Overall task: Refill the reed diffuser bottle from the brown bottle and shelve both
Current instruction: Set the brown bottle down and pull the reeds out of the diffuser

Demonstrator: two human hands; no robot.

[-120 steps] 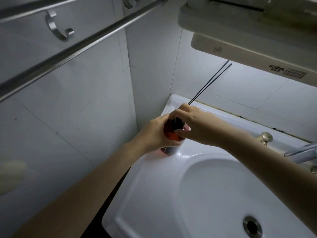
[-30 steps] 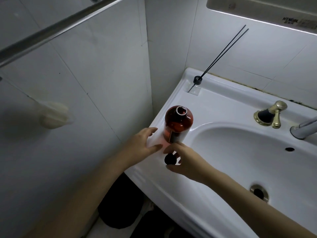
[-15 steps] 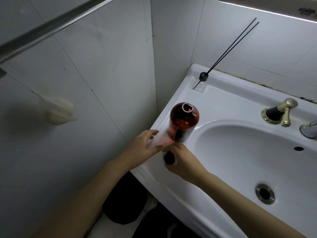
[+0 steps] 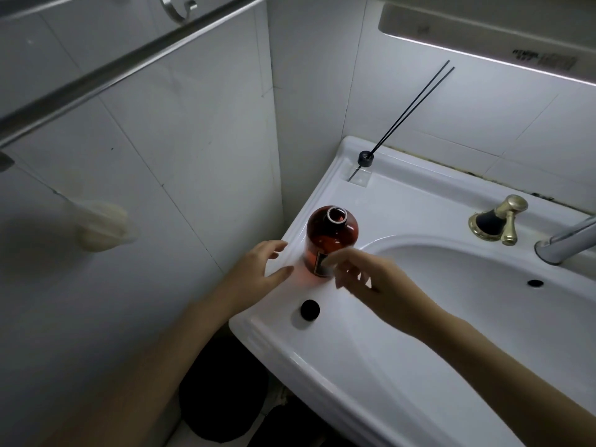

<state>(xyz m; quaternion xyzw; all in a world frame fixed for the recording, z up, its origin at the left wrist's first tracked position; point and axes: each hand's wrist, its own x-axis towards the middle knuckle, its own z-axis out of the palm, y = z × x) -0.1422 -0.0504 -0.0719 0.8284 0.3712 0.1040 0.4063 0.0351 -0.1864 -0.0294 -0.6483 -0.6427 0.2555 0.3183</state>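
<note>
Here, from the left side across to the right:
Towel bar point(image 4: 106, 69): runs slantwise along the tiled wall at ten o'clock, with a metal hook point(image 4: 175, 9) above it.
Left hand point(image 4: 258, 274): over the sink's left edge at about nine o'clock of the brown bottle, fingers spread apart and holding nothing, thumb pointing toward the bottle's base without touching it.
Black cap point(image 4: 310, 309): lies alone on the sink rim at six o'clock of the bottle, between the two wrists, apart from both hands.
Brown bottle point(image 4: 330, 240): stands upright on the sink point(image 4: 322, 359) rim near the wall corner, its mouth uncovered, a dark label low on its side.
Right hand point(image 4: 371, 279): just at four o'clock of the bottle, blurred, fingers loosely parted and empty, fingertips close by the label; contact cannot be told.
Reed diffuser bottle point(image 4: 362, 171): small clear bottle with a black collar at twelve o'clock of the brown bottle, on the back ledge, two black reeds point(image 4: 416, 103) leaning toward one o'clock.
Brass handle point(image 4: 498, 221): at three o'clock on the back ledge.
Tap point(image 4: 567, 238): at the right edge.
</note>
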